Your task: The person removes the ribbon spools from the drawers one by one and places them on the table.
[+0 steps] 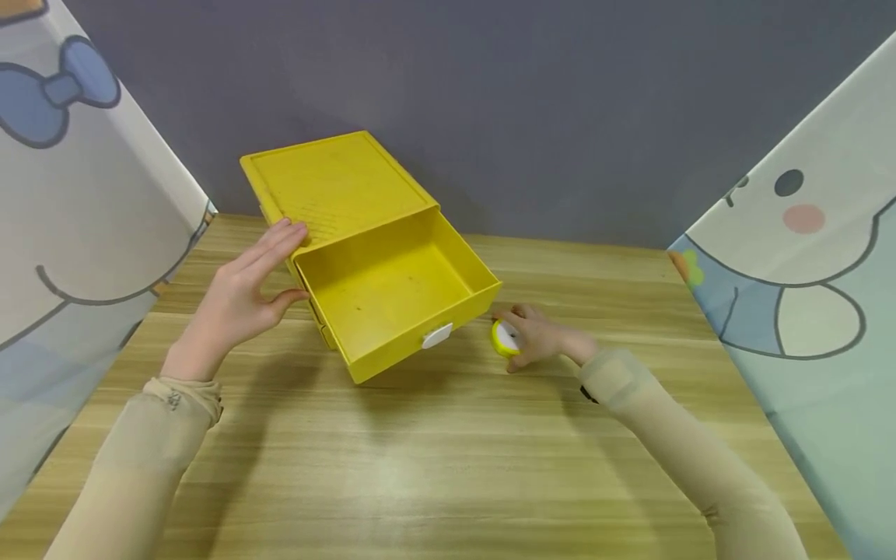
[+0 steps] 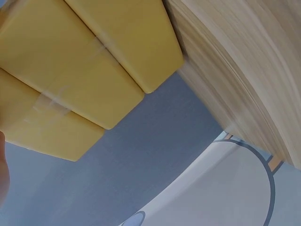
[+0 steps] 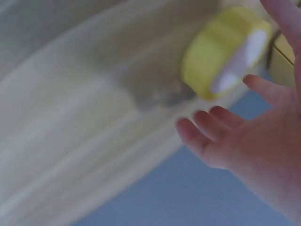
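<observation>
A yellow drawer unit stands at the back left of the table, its top drawer pulled out toward the front. That drawer has a white handle. With straight fingers on the unit's top edge and the thumb at its side, my left hand rests on the front left corner. In the left wrist view the unit's stacked yellow side panels show. My right hand, fingers spread, is around a round yellow-rimmed thing with a white face. The right wrist view shows gaps between most fingers and this yellow round thing.
Both arms reach over a wood-grain table. A grey wall rises behind the unit. Panels printed with cartoon figures stand at the left and the right.
</observation>
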Available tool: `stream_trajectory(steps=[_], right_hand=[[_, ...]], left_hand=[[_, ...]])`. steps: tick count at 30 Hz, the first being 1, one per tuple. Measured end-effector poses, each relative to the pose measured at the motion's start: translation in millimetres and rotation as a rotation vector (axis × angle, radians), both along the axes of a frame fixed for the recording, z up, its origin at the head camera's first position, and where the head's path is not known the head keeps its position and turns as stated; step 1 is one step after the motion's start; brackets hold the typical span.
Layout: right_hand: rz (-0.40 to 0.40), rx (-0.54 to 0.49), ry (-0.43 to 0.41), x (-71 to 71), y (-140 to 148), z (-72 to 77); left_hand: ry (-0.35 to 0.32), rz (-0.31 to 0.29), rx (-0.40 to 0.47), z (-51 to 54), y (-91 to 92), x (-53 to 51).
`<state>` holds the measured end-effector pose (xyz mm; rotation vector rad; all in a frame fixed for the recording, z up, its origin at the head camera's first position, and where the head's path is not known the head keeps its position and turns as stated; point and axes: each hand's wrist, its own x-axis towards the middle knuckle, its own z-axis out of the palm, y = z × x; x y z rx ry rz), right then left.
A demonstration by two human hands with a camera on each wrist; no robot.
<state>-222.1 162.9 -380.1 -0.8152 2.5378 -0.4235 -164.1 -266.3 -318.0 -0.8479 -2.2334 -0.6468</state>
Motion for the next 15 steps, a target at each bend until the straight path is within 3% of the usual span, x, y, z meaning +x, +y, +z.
stream_trajectory(steps=[4, 7, 15], right_hand=[[-0.031, -0.024, 0.020, 10.4, 1, 13.5], [-0.009, -0.036, 0.044, 16.4, -3, 26.0], [0.123, -0.050, 0.048, 33.5, -21, 43.5]], left_hand=[[0.001, -0.008, -0.003, -1.4, 2.3, -1.9], [0.000, 0.000, 0.001, -0.6, 2.4, -2.2], [0.021, -0.003, 0.021, -1.1, 1.8, -1.2]])
